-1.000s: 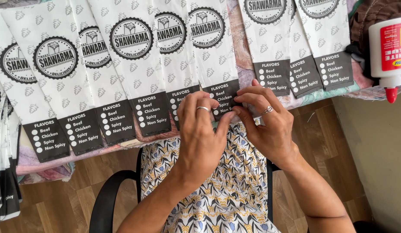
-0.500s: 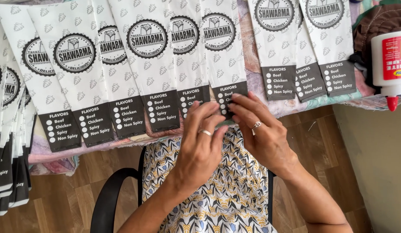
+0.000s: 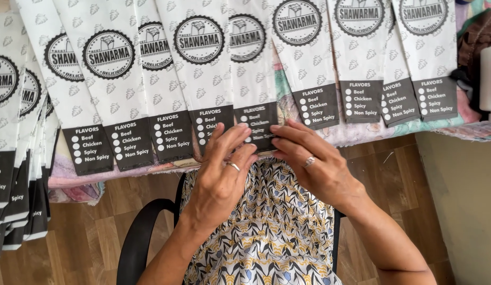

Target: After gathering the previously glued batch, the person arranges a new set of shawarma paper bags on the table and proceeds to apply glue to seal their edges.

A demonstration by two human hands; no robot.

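Observation:
A row of long white paper sleeves with round black emblems and black bottom panels lies across the table edge. My left hand (image 3: 224, 169) and my right hand (image 3: 311, 166) meet at the black bottom end of one middle sleeve (image 3: 254, 79). Fingertips of both hands pinch its lower edge. Each hand wears a ring. The hands cover part of that sleeve's black panel and part of the neighbouring sleeve (image 3: 200, 68) to the left.
More sleeves (image 3: 103, 89) fan out left, and a stack (image 3: 13, 174) hangs over the far-left edge. Other sleeves (image 3: 361, 58) lie right. A white glue bottle (image 3: 489, 79) stands at the right edge. A black chair arm (image 3: 140, 237), patterned clothing and wooden floor lie below.
The view has shifted, so the sleeves sit further right and lower in frame. Both hands stay at the same sleeve's bottom end, fingers slightly more spread.

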